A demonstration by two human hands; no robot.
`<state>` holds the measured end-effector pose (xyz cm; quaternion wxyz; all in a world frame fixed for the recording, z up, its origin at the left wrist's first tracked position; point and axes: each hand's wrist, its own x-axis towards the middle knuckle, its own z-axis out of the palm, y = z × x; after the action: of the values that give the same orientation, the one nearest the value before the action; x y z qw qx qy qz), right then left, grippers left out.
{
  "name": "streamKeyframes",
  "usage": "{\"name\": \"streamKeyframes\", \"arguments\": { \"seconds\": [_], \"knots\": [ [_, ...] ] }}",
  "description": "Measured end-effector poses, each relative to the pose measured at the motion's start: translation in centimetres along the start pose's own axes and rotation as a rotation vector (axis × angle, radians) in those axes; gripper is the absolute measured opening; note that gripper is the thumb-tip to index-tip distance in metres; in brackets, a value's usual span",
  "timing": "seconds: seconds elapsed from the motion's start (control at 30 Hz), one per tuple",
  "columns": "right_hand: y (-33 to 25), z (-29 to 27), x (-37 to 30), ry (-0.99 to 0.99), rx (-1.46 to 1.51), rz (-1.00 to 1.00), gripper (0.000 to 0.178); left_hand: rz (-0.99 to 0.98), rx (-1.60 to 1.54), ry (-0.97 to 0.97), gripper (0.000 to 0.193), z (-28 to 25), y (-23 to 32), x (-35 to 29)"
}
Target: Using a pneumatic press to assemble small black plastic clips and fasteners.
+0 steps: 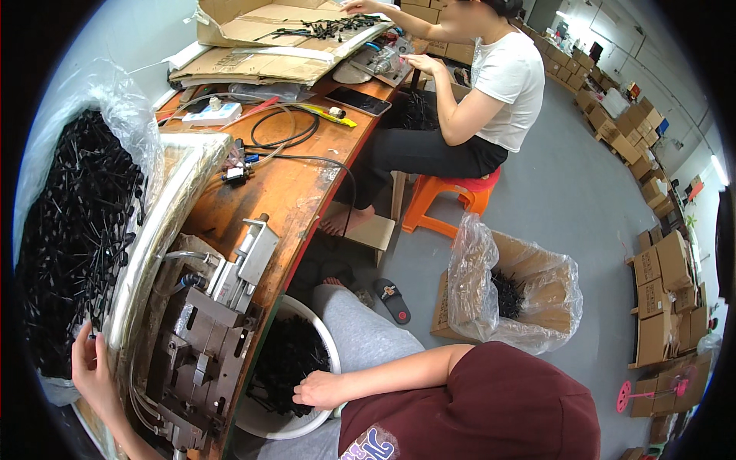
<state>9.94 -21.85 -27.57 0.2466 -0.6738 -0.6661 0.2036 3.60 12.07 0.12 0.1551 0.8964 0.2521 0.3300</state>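
Note:
At the lower left, my left hand (93, 374) is at the near edge of a heap of black stick-like plastic parts (73, 222) in a bag-lined box. Its fingers are bent, with the dark end of one part showing between the fingertips. My right hand (320, 389) rests on more black parts (291, 360) in a white basket (332, 345) by my lap. Its fingers curl down, and whatever they hold is hidden. Between my hands, on the table edge, sits a metal fixture (201, 360) with a pneumatic cylinder (247, 257).
Across the wooden table (307, 180) lie a black cable (280, 142), a power strip (213, 113) and a phone (359, 100). A co-worker (506, 84) sits on an orange stool (445, 199) beyond. A bag-lined carton (529, 284) stands on the floor to the right.

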Motion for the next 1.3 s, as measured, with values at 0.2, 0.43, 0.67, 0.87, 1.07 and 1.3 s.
{"name": "streamKeyframes", "arguments": {
  "seconds": [0.2,0.43,0.67,0.87,1.07,1.3],
  "knots": [
    [-3.5,-5.7,1.3,0.085,0.098,-0.153,0.036,0.006,0.039,0.167,0.025,-3.5,-0.5,-1.5],
    [-6.3,-15.4,3.6,0.284,0.131,-0.304,0.029,-0.122,-0.263,0.043,0.017,-5.0,0.8,-3.8],
    [-7.5,-25.2,9.5,0.648,0.042,-0.407,0.008,-0.167,-0.372,0.100,0.026,-6.8,7.5,-6.6],
    [-7.6,-29.6,17.0,0.772,-0.275,-0.446,0.011,-0.113,-0.444,0.128,0.028,-5.4,8.4,-8.5],
    [-7.8,-34.0,24.4,0.572,-0.702,-0.380,0.023,0.092,-0.180,0.131,0.034,-2.7,12.0,-12.9],
    [-9.7,-34.4,29.3,0.129,-0.867,-0.352,0.047,0.001,-0.292,0.022,0.034,1.4,13.7,-17.1]
  ]
}}
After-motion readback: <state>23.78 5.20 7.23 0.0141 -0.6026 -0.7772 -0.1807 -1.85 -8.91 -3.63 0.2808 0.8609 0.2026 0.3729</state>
